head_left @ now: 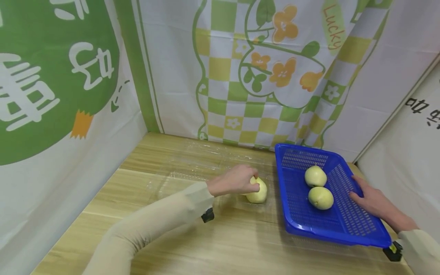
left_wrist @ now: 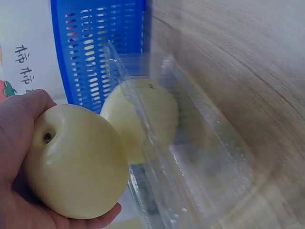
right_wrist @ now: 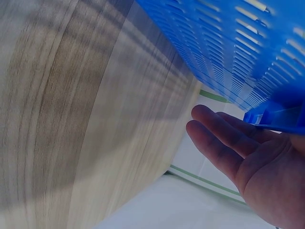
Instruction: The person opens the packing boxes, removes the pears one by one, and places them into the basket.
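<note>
My left hand (head_left: 237, 179) grips a pale yellow pear (left_wrist: 78, 160) over a clear plastic container. In the left wrist view a second pear (left_wrist: 143, 107) shows behind the clear container's wall (left_wrist: 167, 162). My right hand (head_left: 372, 198) holds the right rim of a blue plastic basket (head_left: 288, 208), thumb over the edge and fingers outside. Two pears, a farther one (head_left: 315, 176) and a nearer one (head_left: 321, 198), lie inside that basket. From the right wrist, the basket's slotted wall (right_wrist: 224, 52) stands above the tabletop, with the fingers stretched below its rim.
More clear plastic packaging (head_left: 199, 156) lies on the wooden table (head_left: 206, 248) left of and behind my left hand. A printed curtain (head_left: 233, 76) hangs along the table's far edge, and white cloth hangs at both sides.
</note>
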Tool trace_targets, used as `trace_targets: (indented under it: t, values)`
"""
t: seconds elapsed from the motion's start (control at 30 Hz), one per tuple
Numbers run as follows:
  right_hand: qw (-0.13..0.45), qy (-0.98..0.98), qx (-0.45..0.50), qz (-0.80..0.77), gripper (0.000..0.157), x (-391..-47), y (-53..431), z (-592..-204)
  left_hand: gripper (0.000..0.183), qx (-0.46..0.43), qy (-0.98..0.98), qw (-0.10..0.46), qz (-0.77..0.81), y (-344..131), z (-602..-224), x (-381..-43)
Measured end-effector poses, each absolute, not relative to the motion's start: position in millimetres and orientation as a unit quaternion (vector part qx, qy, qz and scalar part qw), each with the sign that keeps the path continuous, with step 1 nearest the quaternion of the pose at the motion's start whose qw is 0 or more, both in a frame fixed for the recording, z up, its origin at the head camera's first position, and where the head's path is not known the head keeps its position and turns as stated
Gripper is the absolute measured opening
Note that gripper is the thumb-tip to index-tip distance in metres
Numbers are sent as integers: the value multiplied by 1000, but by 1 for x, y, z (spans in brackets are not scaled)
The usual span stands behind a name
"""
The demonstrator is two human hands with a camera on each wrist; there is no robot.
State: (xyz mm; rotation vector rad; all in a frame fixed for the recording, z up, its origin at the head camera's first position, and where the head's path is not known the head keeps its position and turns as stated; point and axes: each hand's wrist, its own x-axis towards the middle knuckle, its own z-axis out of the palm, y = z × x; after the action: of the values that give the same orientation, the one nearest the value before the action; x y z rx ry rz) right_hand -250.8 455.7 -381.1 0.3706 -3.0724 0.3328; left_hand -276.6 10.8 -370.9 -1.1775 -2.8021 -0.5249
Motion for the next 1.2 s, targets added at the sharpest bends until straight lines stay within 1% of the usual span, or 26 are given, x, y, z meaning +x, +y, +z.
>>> trace_targets:
  t: [0.1,0.2,0.3,0.47,0.6,0.83,1.2]
  values:
    - [11,-987,119,106,70,-251,456,-381,27,-386,-907,38,-163,16,-368,-275]
    - [8,-987,118,107,70,-251,456,-380,33,-383,-908,39,-166,22,-363,-272]
    - [8,-987,118,109,70,-251,456,-380,33,-385,-906,45,-173,27,-359,-270]
    - [12,-987,119,107,70,-250,457,-381,28,-392,-900,61,-182,41,-354,-268]
    - [15,-987,122,102,70,-250,460,-381,23,-400,-894,63,-191,57,-349,-268]
    - [13,-987,123,102,70,-251,460,-380,25,-418,-881,62,-211,82,-336,-265]
    - [11,-986,128,102,70,-252,458,-379,21,-417,-877,62,-232,110,-333,-269]
